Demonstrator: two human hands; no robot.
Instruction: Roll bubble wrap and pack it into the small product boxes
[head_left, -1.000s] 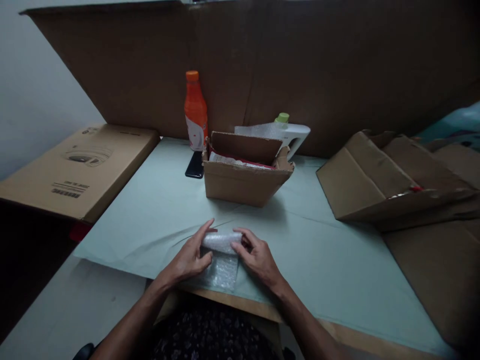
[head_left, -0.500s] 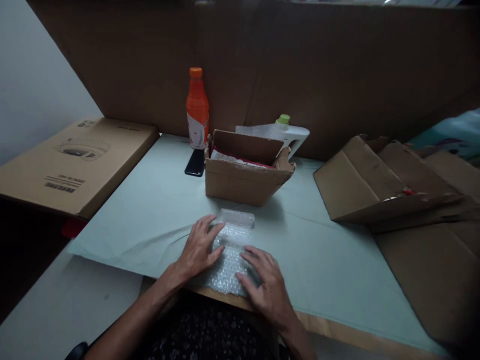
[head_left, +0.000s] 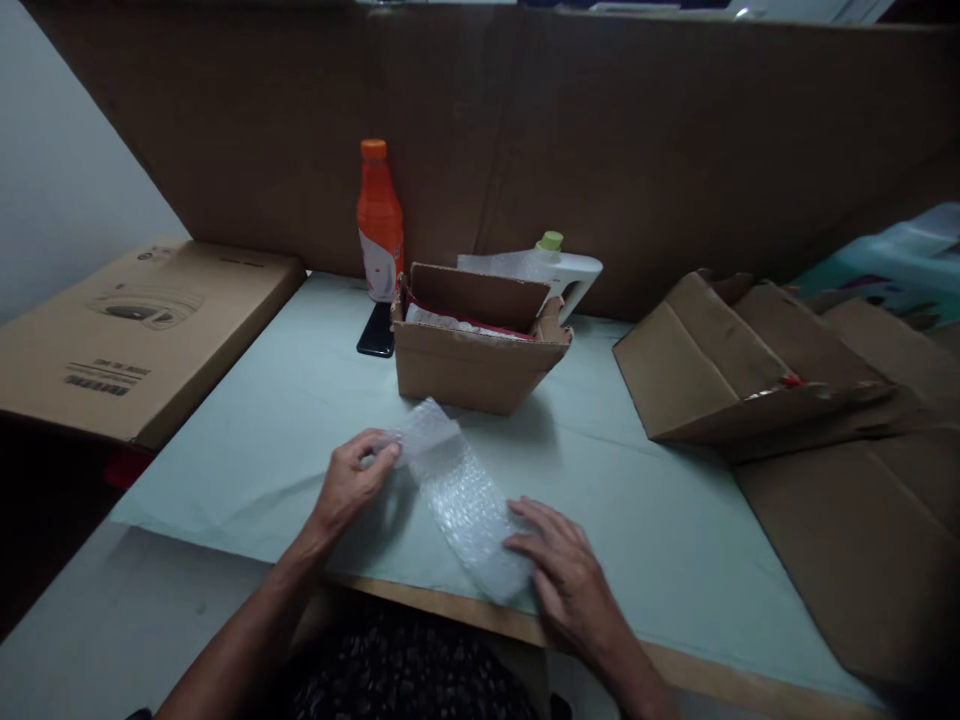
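A clear bubble wrap pouch [head_left: 466, 510] lies slanted in front of me, its folded upper flap [head_left: 431, 428] pointing away and to the left. My left hand [head_left: 358, 478] pinches the upper left corner of this flap between thumb and fingers, and a shadow shows under that side. At the lower right end, my right hand [head_left: 559, 560] touches the pouch's edge with its fingers stretched and apart. Just beyond stands an open cardboard box [head_left: 472, 370] with red and white packets [head_left: 465, 322] inside.
Behind the box are an orange bottle [head_left: 379, 225], a black phone [head_left: 376, 330] and a white jug [head_left: 577, 270] with a green cap. A flat printed carton [head_left: 150, 330] is at left. Open cardboard boxes [head_left: 697, 370] and a teal container [head_left: 892, 260] occupy the right.
The pouch has turned from straight to slanted, its far end swinging left. My left hand has moved left and now pinches its corner. My right hand has shifted slightly right.
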